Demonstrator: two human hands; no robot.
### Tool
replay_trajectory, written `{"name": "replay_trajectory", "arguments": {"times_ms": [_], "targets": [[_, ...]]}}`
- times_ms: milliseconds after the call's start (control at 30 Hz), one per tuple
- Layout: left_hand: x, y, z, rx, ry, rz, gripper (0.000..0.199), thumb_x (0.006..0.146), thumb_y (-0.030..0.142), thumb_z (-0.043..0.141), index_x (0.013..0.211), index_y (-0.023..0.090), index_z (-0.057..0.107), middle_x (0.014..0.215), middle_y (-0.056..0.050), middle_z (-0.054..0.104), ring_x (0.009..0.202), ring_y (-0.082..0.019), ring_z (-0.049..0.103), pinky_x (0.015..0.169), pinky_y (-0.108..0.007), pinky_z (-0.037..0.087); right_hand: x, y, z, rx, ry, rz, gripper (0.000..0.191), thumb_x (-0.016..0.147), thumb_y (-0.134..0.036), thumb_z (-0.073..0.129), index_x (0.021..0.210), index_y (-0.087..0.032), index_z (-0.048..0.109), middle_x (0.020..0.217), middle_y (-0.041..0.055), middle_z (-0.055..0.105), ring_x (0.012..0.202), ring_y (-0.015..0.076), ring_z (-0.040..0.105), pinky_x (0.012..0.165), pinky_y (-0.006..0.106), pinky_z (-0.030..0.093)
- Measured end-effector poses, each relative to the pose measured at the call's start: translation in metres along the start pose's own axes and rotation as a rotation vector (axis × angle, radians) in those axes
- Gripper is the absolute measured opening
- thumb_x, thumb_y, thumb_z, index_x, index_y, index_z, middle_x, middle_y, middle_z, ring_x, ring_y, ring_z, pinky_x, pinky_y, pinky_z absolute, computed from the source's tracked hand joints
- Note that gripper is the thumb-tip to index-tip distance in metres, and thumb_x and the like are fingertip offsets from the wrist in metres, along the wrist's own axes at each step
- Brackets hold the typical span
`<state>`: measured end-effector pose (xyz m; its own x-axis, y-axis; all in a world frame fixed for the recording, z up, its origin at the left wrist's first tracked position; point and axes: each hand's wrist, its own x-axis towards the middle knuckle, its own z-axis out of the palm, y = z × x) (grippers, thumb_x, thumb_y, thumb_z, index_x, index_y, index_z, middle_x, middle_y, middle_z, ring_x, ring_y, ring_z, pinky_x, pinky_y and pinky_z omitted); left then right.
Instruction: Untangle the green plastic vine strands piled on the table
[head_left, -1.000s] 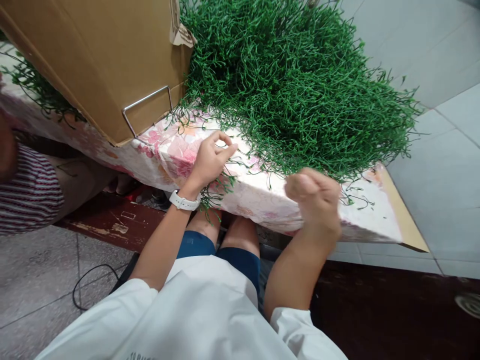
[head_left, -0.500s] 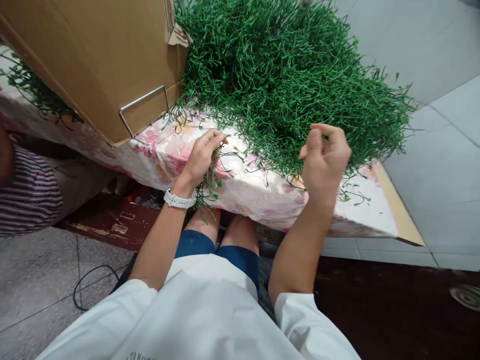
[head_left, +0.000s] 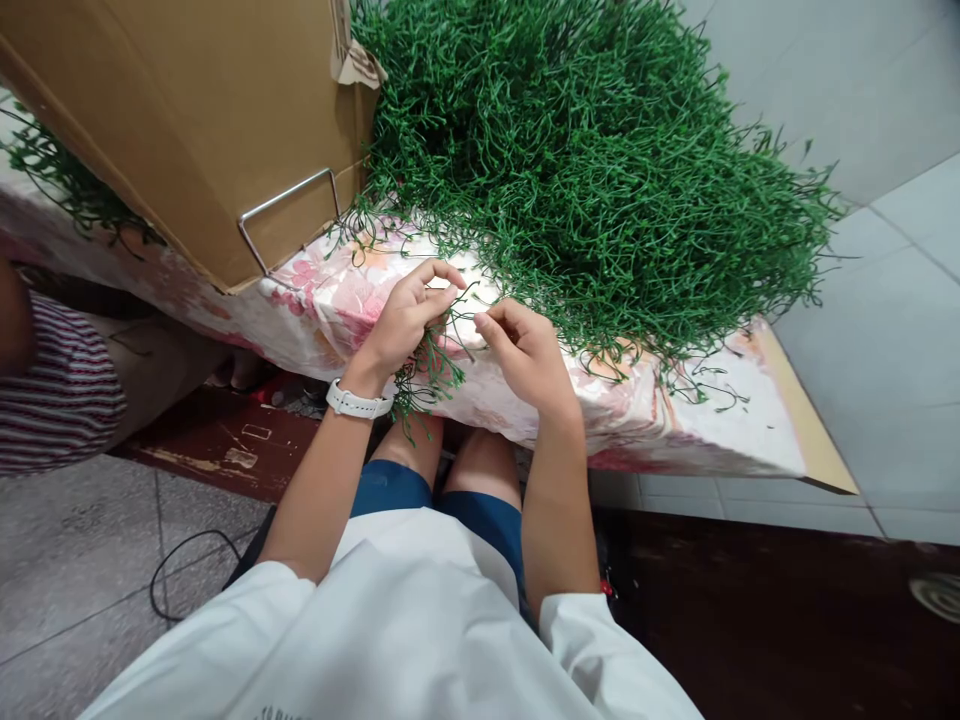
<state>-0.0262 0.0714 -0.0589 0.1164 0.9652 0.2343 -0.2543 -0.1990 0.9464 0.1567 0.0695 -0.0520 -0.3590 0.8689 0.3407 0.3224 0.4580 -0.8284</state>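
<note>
Green plastic-looking sprigs hang in a small bunch [head_left: 431, 375] below my left hand [head_left: 411, 318], whose fingers are wrapped round their stems. A white band circles that wrist. Close by on the right, my right hand [head_left: 525, 350] has its thumb and forefinger pinched on a thin green stem near the left fingertips. Behind both hands a large heap of green sprigs [head_left: 600, 170] covers much of the flowered cloth [head_left: 360, 290] on the table.
A tall cardboard box [head_left: 225, 120] with a metal wire frame [head_left: 289, 195] stands at the left. Beyond it lie more sprigs [head_left: 67, 180]. Another person in striped clothing [head_left: 67, 385] sits at far left. A tiled wall [head_left: 885, 330] borders the right.
My right hand has moved left and down from the heap's edge to beside my left hand. My left hand stays nearly in place with the bunch.
</note>
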Motion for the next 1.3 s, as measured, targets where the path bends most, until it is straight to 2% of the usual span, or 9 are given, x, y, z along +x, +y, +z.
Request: {"name": "replay_trajectory", "arguments": {"times_ms": [233,400,733,867,933,1000,1067,1167,1300], "targets": [[0.003,-0.008,-0.001,-0.056,0.134,0.068,0.013,0.087,0.021,0.063,0.096,0.023,0.053,0.054,0.01,0.036,0.043,-0.008,0.035,0.044,-0.021,0.029,-0.013,-0.012,-0.019,-0.013,-0.131,-0.083,0.038,0.103,-0.048,0.058,0.077,-0.02,0.054,0.065,-0.0041,0.043,0.06,0.0111,0.036,0.061,0.03,0.029],[0.003,-0.01,0.003,-0.046,0.174,0.061,0.023,0.085,0.023,0.066,0.102,0.026,0.051,0.052,0.011,0.034,0.042,-0.01,0.043,0.044,-0.022,0.031,-0.023,-0.014,-0.032,-0.089,-0.137,-0.136,0.037,0.104,-0.042,0.057,0.074,-0.02,0.052,0.063,-0.0042,0.042,0.058,0.0104,0.036,0.058,0.03,0.029],[0.001,-0.017,0.02,0.12,0.335,0.163,0.029,0.082,0.007,0.062,0.093,0.026,0.043,0.045,0.015,0.027,0.035,-0.006,0.024,0.042,-0.022,0.015,-0.038,-0.009,-0.027,-0.073,-0.058,-0.192,0.031,0.105,-0.033,0.057,0.076,-0.02,0.055,0.063,-0.0038,0.047,0.057,0.0098,0.039,0.056,0.029,0.03],[0.004,-0.021,0.024,0.191,0.404,0.187,0.031,0.079,0.001,0.06,0.089,0.025,0.043,0.044,0.015,0.029,0.036,-0.007,0.026,0.043,-0.023,0.014,-0.047,-0.006,-0.028,-0.035,-0.036,-0.153,0.031,0.103,-0.031,0.06,0.074,-0.02,0.056,0.063,-0.0029,0.048,0.058,0.0102,0.041,0.056,0.029,0.031],[0.009,-0.022,0.016,0.167,0.482,0.202,0.032,0.08,0.001,0.061,0.087,0.025,0.042,0.048,0.013,0.028,0.039,-0.006,0.027,0.043,-0.023,0.016,-0.056,-0.004,-0.036,0.062,0.061,-0.131,0.03,0.101,-0.031,0.062,0.073,-0.02,0.058,0.063,-0.0024,0.048,0.057,0.0107,0.041,0.055,0.028,0.032],[0.016,-0.022,0.002,0.09,0.578,0.231,0.033,0.082,0.003,0.064,0.085,0.025,0.04,0.053,0.012,0.026,0.042,-0.005,0.028,0.043,-0.022,0.019,-0.067,-0.002,-0.049,0.245,0.277,-0.162,0.027,0.097,-0.03,0.066,0.072,-0.021,0.061,0.06,-0.0042,0.042,0.05,0.0096,0.034,0.048,0.027,0.029],[0.02,-0.022,-0.011,0.021,0.584,0.236,0.034,0.084,0.008,0.068,0.086,0.026,0.04,0.056,0.012,0.026,0.043,-0.005,0.027,0.043,-0.022,0.022,-0.077,0.0,-0.063,0.37,0.453,-0.168,0.024,0.093,-0.03,0.071,0.072,-0.022,0.062,0.056,-0.0059,0.036,0.045,0.009,0.028,0.043,0.026,0.026],[0.022,-0.021,-0.02,-0.03,0.526,0.223,0.032,0.083,0.014,0.073,0.086,0.025,0.043,0.057,0.011,0.029,0.043,-0.004,0.028,0.042,-0.021,0.023,-0.083,0.0,-0.073,0.344,0.442,-0.093,0.029,0.092,-0.034,0.075,0.07,-0.021,0.062,0.054,-0.0056,0.037,0.046,0.0095,0.036,0.044,0.026,0.031],[0.021,-0.016,-0.018,-0.099,0.518,0.183,0.032,0.079,0.017,0.075,0.082,0.025,0.044,0.056,0.011,0.033,0.04,-0.004,0.028,0.039,-0.019,0.025,-0.073,0.003,-0.063,0.384,0.425,-0.088,0.03,0.094,-0.041,0.076,0.076,-0.021,0.062,0.056,-0.0054,0.045,0.047,0.0081,0.04,0.045,0.023,0.033]]}}
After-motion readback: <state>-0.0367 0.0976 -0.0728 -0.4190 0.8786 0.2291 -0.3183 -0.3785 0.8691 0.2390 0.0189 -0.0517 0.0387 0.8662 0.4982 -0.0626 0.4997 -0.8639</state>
